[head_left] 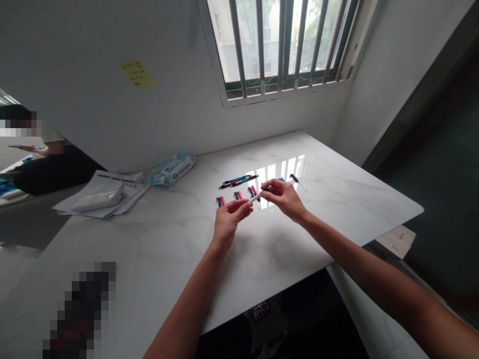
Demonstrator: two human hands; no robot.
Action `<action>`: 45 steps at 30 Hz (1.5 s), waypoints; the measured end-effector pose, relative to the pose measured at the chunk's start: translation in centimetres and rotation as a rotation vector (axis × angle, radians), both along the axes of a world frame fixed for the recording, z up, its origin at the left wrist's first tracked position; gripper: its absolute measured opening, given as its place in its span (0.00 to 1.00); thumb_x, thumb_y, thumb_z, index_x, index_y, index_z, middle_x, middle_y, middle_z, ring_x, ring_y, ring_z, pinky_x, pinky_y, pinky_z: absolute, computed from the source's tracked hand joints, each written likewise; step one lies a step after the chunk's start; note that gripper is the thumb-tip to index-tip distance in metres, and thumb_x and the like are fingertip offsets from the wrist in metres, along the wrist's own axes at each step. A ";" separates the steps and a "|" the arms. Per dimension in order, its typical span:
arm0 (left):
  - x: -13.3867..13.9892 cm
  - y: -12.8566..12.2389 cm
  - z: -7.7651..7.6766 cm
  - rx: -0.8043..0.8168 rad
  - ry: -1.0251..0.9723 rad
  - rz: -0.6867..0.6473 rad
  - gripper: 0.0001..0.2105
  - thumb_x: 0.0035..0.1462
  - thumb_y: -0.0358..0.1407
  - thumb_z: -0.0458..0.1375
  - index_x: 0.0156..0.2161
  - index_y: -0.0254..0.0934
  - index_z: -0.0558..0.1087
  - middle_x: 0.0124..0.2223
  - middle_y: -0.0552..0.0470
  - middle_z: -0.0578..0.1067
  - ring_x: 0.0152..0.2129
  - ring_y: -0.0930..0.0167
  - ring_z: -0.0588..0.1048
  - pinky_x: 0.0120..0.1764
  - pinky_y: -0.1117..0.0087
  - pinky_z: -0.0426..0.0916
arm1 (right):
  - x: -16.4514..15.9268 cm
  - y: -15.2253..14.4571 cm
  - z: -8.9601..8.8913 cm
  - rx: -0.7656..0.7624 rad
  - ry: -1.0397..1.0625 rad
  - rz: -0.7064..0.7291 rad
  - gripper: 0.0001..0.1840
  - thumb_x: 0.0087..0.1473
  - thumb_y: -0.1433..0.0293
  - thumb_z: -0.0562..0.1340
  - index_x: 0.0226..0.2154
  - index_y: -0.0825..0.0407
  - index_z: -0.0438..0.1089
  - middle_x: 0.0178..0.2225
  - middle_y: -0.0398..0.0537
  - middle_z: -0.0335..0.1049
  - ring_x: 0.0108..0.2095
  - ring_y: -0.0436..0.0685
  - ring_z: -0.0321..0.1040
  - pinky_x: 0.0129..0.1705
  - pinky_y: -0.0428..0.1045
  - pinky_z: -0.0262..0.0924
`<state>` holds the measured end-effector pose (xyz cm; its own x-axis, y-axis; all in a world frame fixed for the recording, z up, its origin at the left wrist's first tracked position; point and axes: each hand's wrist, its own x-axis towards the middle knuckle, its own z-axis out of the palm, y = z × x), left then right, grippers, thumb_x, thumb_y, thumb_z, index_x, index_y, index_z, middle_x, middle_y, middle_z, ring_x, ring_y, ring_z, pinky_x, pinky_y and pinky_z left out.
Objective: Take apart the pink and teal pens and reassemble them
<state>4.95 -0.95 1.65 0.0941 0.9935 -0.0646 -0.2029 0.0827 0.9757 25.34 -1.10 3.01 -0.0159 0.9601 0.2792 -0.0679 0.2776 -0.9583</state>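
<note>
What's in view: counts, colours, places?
Table: 1, white marbled, centre
Barred window: 1, white-framed, back wall
Sticky note: 1, yellow, wall
Wipes pack: 1, blue-white, table's back left
Papers: several, white, table's left
White object: 1, white, atop papers
Boxlike item: 1, pale, below table's right
Person: 1, dark-clothed, far left
Pens: several, teal, pink, black, beyond hands
Pen parts: several, black-pink, near hands
Tube: 1, white, between hands
Left hand: 1, bare, holding tube
Right hand: 1, bare, at tube's end
</note>
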 end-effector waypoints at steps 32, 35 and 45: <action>0.7 -1.1 0.0 -0.007 0.055 -0.207 0.22 0.48 0.46 0.78 0.45 0.36 0.83 0.40 0.44 0.86 0.35 0.66 0.84 0.47 0.63 0.80 | 6.9 2.8 2.5 0.059 -0.089 -0.053 0.20 0.51 0.53 0.76 0.35 0.51 0.75 0.31 0.44 0.77 0.32 0.54 0.76 0.37 0.49 0.70; 0.6 -1.2 0.3 0.034 0.103 -0.210 0.19 0.51 0.46 0.75 0.44 0.37 0.83 0.41 0.45 0.86 0.34 0.66 0.84 0.45 0.63 0.81 | 11.7 5.3 0.1 0.021 -0.217 -0.341 0.18 0.51 0.56 0.74 0.35 0.52 0.76 0.32 0.46 0.79 0.34 0.55 0.76 0.38 0.50 0.69; 0.6 -1.3 0.8 0.267 0.401 -0.194 0.14 0.56 0.47 0.71 0.39 0.38 0.84 0.38 0.47 0.85 0.37 0.65 0.84 0.45 0.64 0.80 | 17.1 6.3 -6.7 -0.192 -0.880 -0.613 0.05 0.56 0.67 0.70 0.34 0.51 0.81 0.35 0.50 0.83 0.36 0.57 0.77 0.43 0.50 0.66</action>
